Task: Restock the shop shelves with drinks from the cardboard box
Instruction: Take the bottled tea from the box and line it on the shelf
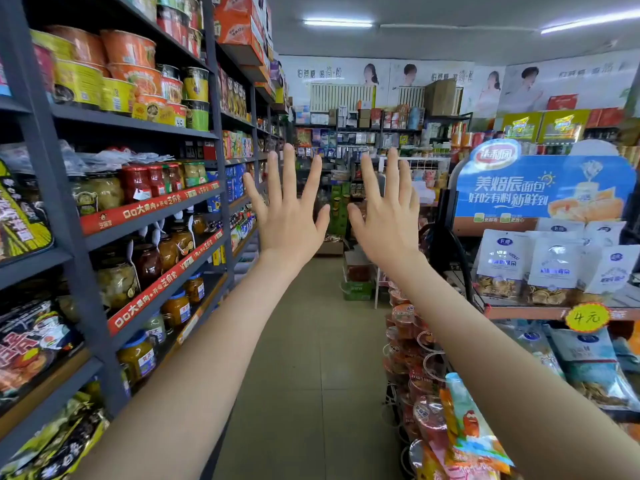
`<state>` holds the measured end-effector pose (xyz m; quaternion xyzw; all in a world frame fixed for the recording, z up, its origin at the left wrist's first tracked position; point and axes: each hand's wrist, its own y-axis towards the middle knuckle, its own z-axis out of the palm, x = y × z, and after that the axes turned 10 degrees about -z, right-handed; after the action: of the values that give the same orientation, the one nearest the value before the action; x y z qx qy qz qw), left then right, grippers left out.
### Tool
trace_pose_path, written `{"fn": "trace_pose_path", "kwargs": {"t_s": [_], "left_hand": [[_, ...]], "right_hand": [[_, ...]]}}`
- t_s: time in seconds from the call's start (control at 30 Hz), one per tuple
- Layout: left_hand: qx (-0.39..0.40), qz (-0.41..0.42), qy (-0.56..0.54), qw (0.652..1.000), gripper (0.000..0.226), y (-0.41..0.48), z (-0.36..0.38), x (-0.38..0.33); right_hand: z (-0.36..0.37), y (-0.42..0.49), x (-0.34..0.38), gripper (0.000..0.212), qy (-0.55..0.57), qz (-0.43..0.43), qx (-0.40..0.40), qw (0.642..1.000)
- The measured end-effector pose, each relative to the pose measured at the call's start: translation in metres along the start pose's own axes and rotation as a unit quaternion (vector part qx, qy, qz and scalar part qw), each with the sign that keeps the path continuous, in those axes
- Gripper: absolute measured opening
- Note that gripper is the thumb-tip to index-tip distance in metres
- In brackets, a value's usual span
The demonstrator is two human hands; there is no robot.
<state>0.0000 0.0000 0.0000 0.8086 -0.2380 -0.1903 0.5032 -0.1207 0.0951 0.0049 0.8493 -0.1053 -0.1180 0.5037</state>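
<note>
Nearest on the right, a wire rack of snack cups juts into the aisle beside the right forearm. On the left, glass jars sit close to the shelf edge. Carrying a load through this gap could clip either side, and the jars would break. Further out, the left hand and right hand are raised with their backs to the camera, fingers spread, holding nothing. Beyond them, boxes lie on the floor, a trip risk. The drinks box may be among them, but at this distance I cannot tell which.
</note>
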Motion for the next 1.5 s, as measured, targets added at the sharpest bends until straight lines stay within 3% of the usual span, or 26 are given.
{"fn": "trace_pose_path", "kwargs": {"t_s": [0.1,0.2,0.33,0.57,0.9,1.17,1.5], "left_hand": [[0.037,-0.049,-0.072,0.995,0.061,0.001,0.02,-0.003],[0.065,-0.03,-0.109,0.992,0.055,-0.008,0.042,0.001],[0.126,-0.032,-0.079,0.988,0.055,-0.015,0.091,0.021],[0.179,-0.036,-0.038,0.982,0.059,0.012,0.217,0.058],[0.211,-0.028,-0.024,0.977,0.06,0.154,0.474,0.119],[0.263,-0.028,-0.066,0.962,0.059,0.217,0.696,0.106],[0.299,-0.033,-0.05,0.952,0.058,0.33,1.0,0.113]], "right_hand": [[0.021,-0.003,-0.008,0.066,0.045,0.0,0.04,0.998],[0.045,-0.008,-0.015,0.062,0.058,0.005,0.051,0.997],[0.105,-0.006,-0.015,0.056,0.108,-0.009,0.113,0.988],[0.255,0.018,-0.018,0.054,0.166,0.015,0.152,0.974],[0.507,0.164,-0.078,0.055,0.104,0.056,0.172,0.978],[0.707,0.221,-0.163,0.058,0.085,0.093,0.181,0.975],[1.005,0.336,-0.26,0.054,0.099,0.052,0.214,0.97]]}}
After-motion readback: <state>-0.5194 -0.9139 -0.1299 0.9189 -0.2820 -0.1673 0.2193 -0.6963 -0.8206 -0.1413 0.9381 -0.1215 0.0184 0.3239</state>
